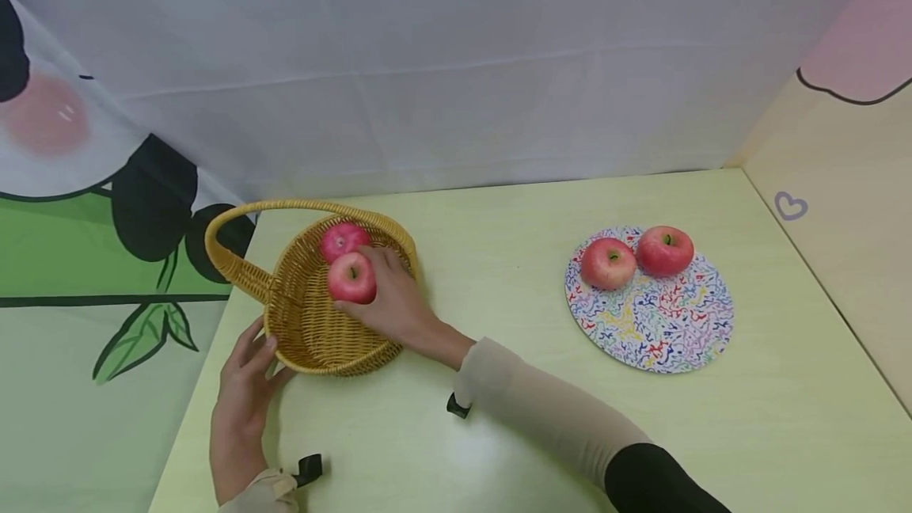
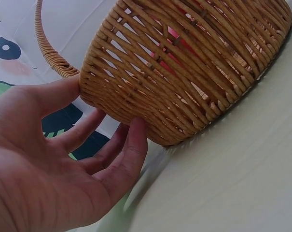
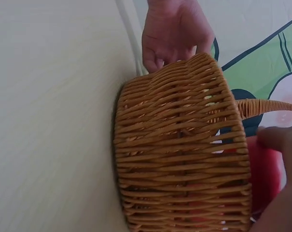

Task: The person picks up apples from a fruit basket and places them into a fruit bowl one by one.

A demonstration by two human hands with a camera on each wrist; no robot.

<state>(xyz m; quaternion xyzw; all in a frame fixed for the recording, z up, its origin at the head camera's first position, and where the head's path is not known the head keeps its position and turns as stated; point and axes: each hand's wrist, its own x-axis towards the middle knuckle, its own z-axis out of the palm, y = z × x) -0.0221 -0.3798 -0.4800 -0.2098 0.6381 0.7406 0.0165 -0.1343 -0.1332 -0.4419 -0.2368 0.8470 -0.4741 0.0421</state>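
Note:
A wicker basket with a tall arched handle stands at the left of the table. My right hand reaches over its right rim and grips a red apple, thumb on the near side and fingers partly hidden beyond. Another apple lies just behind it in the basket. At the basket's near left, my left hand holds the side, one digit at the rim and curved fingertips against the lower woven wall. In the right wrist view, the basket wall partly hides the gripped apple.
Two red apples sit at the back of a round, colourfully speckled plate on the table's right side. A pale cloth wall rises behind the pale table, and a printed cloth hangs at the left.

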